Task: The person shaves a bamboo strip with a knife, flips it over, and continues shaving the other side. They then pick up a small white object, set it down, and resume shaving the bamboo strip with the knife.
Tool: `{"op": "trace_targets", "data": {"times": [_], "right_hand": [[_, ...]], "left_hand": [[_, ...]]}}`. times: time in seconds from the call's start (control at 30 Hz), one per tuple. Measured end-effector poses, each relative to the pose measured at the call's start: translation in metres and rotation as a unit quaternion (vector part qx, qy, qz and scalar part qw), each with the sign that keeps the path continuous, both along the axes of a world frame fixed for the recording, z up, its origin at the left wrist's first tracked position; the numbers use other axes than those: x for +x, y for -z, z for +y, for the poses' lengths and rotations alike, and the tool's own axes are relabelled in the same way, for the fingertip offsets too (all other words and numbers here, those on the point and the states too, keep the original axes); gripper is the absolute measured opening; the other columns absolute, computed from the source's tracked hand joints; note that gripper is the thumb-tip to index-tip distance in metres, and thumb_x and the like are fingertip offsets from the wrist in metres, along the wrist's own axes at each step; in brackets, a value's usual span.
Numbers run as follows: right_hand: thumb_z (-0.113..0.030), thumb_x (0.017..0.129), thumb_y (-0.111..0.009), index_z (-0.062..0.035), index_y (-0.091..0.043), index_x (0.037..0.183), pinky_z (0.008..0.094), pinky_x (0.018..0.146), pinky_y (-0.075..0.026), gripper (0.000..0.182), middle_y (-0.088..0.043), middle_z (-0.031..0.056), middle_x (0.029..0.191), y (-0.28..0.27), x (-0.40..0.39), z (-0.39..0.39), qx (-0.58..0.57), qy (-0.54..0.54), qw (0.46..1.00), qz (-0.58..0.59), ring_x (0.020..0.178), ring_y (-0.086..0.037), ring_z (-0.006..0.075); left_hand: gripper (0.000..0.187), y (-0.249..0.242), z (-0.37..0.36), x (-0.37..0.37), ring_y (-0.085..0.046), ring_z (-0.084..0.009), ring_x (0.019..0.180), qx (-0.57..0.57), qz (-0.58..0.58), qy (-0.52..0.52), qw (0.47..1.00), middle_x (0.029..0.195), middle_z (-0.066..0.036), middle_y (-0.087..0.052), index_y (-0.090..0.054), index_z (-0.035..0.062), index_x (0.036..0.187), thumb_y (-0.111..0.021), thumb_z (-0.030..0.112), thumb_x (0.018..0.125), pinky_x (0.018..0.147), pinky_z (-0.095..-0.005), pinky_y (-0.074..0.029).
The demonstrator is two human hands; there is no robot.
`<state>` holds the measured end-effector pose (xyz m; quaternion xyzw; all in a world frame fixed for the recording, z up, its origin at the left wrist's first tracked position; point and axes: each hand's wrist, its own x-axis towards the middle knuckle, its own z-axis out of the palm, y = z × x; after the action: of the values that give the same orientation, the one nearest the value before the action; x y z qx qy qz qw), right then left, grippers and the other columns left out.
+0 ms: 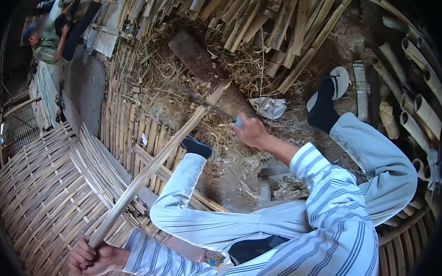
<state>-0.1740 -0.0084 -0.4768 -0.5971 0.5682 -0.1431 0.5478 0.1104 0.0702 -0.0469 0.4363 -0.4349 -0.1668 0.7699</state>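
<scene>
My left hand (92, 257) is wrapped round the lower end of a long split bamboo strip (144, 176), at the bottom left. The strip slants up and right, and its far end lies over a dark wooden plank (197, 59). My right hand (253, 132) is closed round the light blue handle of a knife (217, 109). The knife's blade points up and left and crosses the strip near its far end. Whether the edge has cut into the bamboo cannot be made out.
Split bamboo pieces (287, 21) are piled at the top, and bamboo tubes (422, 111) at the right. A woven bamboo panel (48, 189) lies at the lower left. Shavings and a crumpled white wrapper (268, 108) are on the ground. Another person (53, 44) sits at the upper left.
</scene>
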Motion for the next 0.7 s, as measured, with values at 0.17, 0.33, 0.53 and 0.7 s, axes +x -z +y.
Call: {"op": "trace_targets", "data": {"times": [0.17,0.33,0.53,0.7], "right_hand": [[-0.041,0.093,-0.055,0.0013,-0.050,0.106,0.0507,0.067,-0.054,0.045,-0.065,0.0282,0.075,0.044,-0.003,-0.012,-0.042,-0.029,0.995,0.090,0.071,-0.066,0.0452],[-0.041,0.094,-0.055,0.0006,-0.049,0.101,0.0508,0.053,-0.051,0.042,-0.064,0.0237,0.068,0.005,-0.003,-0.015,-0.073,-0.029,0.995,0.062,0.062,-0.065,0.0418],[-0.040,0.092,-0.059,-0.0015,-0.050,0.101,0.0456,0.045,-0.050,0.040,-0.065,0.0179,0.065,-0.014,0.027,0.027,-0.188,-0.030,0.981,-0.026,0.051,-0.064,0.0314],[-0.032,0.088,-0.064,-0.0027,-0.052,0.090,0.0455,0.044,-0.050,0.032,-0.062,0.0187,0.059,0.022,0.031,-0.003,-0.187,-0.004,0.982,-0.024,0.048,-0.062,0.0371]], "left_hand": [[0.042,0.011,0.016,0.013,-0.015,-0.0095,0.048,0.009,-0.016,-0.217,0.976,0.054,0.004,-0.015,-0.020,0.0194,0.058,-0.052,0.015,0.085,0.048,-0.0266,-0.019],[0.045,0.012,0.004,-0.006,-0.014,-0.0105,0.047,-0.014,-0.012,-0.248,0.969,0.053,0.003,-0.015,-0.017,0.0192,0.060,-0.053,0.016,0.086,0.047,-0.0269,-0.018],[0.045,0.009,0.002,-0.009,-0.016,-0.0103,0.047,-0.004,-0.028,-0.235,0.971,0.053,0.003,-0.016,-0.016,0.0192,0.060,-0.052,0.018,0.087,0.047,-0.0265,-0.019],[0.046,0.010,0.010,0.016,-0.015,-0.0106,0.047,0.009,-0.008,-0.185,0.983,0.054,0.003,-0.015,-0.017,0.0192,0.059,-0.052,0.020,0.089,0.048,-0.0265,-0.018]]}}
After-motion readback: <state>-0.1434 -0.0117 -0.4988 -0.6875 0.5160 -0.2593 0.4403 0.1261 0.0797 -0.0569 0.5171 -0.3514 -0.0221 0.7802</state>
